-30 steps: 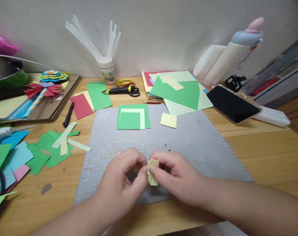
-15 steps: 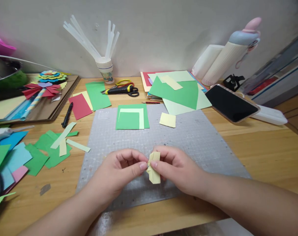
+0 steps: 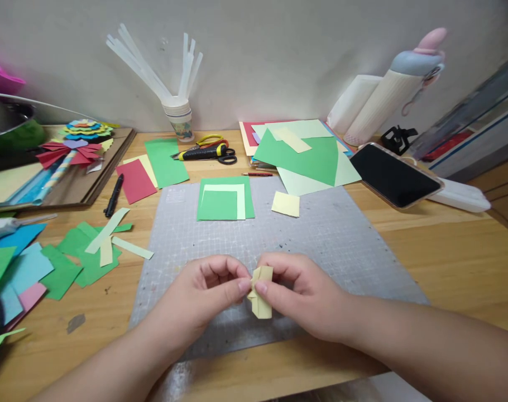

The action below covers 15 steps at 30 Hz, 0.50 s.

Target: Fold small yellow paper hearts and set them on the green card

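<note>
Yellow paper, folded small, is held between the two hands over the mat. The right hand pinches it narrowly, thumb on the near face and fingers behind, likely to keep the folds pressed together. The left hand has thumb and forefinger nearly closed at its left edge, seemingly to work a small fold there while the right steadies it. Beyond the right hand lies a yellow square; beyond the left, stacked green squares, probably set there to leave room near the wrists. Scraps lie left of the left hand, perhaps pushed aside. Against half a second ago, the folded piece sits slightly lower between the hands; the squares and scraps have not been rearranged.
</note>
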Each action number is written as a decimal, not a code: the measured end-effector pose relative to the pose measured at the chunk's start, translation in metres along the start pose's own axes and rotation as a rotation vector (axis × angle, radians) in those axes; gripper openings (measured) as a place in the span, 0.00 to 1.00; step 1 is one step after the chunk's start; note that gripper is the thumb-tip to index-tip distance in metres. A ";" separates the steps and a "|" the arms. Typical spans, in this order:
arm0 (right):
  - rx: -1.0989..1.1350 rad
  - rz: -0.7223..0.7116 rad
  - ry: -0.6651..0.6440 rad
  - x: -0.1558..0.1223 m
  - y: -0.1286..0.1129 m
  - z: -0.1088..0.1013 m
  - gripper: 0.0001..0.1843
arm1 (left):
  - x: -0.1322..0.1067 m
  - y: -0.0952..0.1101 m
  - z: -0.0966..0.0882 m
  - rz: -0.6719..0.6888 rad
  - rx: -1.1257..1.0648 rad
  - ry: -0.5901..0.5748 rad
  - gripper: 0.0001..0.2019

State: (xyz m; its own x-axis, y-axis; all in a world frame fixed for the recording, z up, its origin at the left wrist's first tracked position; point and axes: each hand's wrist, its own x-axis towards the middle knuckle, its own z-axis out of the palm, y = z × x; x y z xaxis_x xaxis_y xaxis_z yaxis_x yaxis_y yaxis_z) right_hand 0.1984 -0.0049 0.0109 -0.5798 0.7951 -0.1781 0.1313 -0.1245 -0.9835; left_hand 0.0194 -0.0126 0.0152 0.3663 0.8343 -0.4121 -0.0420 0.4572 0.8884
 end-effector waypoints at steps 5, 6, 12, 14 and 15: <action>0.260 0.090 -0.054 0.002 0.000 0.000 0.10 | -0.002 0.001 0.001 0.069 0.042 -0.033 0.11; 0.280 0.100 -0.067 0.003 -0.001 -0.001 0.10 | -0.002 0.001 0.001 0.072 0.056 -0.051 0.12; 0.292 0.133 -0.102 0.003 0.000 -0.002 0.11 | -0.005 -0.002 0.001 0.139 0.130 -0.104 0.10; 0.300 0.136 -0.109 0.003 0.002 -0.001 0.11 | -0.006 -0.002 0.001 0.154 0.129 -0.113 0.10; 0.307 0.135 -0.115 0.003 0.003 -0.001 0.11 | -0.007 -0.003 0.001 0.156 0.125 -0.116 0.11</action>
State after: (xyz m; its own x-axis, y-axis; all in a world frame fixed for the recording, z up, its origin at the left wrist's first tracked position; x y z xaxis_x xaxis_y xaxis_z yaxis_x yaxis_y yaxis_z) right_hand 0.1980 -0.0023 0.0075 -0.6630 0.6892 -0.2922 -0.0247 -0.4103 -0.9116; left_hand 0.0182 -0.0196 0.0159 0.4691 0.8476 -0.2479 0.0060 0.2777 0.9607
